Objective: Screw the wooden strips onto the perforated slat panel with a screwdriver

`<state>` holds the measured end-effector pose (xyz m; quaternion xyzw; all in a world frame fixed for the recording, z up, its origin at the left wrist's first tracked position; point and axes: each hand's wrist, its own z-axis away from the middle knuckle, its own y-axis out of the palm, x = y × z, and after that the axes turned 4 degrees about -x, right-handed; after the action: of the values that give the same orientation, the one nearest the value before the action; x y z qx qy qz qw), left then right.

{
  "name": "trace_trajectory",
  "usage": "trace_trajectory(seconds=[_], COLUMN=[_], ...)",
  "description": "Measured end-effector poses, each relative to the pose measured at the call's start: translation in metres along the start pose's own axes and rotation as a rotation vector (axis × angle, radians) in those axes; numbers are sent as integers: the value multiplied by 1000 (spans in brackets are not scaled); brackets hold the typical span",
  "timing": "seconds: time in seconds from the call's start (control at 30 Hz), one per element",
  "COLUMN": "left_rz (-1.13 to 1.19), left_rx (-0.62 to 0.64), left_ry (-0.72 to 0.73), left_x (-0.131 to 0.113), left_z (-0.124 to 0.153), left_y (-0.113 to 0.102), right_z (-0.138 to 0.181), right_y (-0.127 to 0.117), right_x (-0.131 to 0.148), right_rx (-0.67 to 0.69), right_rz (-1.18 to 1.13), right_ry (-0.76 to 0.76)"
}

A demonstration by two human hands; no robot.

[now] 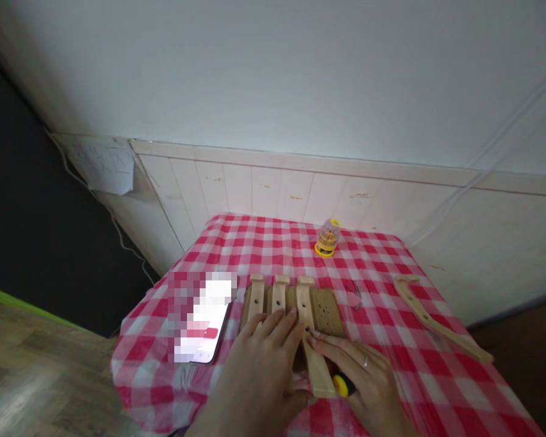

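Pressing left hand [259,358], fingers released, flat on slat rack [326,311]; resting right hand [368,379], fingers released, on long slat [319,371], over screwdriver [343,386]; bit holder [326,238] at twelve o'clock.

Both hands at the table's [441,394] near edge: L hand [264,358] flat on a slatted wooden board [324,308], R hand [368,376] with fingers [322,341] on one slat, yellow-handled screwdriver [343,385] beneath; phone [204,331] twd left edge, screws [357,294] twd right.

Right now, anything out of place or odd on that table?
Nothing damaged or spilled. A few loose screws lie scattered on the cloth right of the slatted board, and a curved wooden piece lies apart near the cloth's right edge.
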<state>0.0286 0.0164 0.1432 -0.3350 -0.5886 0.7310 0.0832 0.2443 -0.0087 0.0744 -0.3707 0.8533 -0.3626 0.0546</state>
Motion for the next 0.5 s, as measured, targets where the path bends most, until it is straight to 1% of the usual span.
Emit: trace_trajectory(seconds=[0.2,0.4,0.5], left_rz=[0,-37,-39], left_rx=[55,52,72], left_ry=[2,-24,-23], left_x=[1,8,9], left_z=[1,6,7], left_y=[1,-2,-5], right_z=[1,-2,-2], right_y=[1,-1,-1], right_x=[1,2,1], right_rx=[-2,-8,-8], right_rz=[13,46,59], right_ry=[2,-29,-31])
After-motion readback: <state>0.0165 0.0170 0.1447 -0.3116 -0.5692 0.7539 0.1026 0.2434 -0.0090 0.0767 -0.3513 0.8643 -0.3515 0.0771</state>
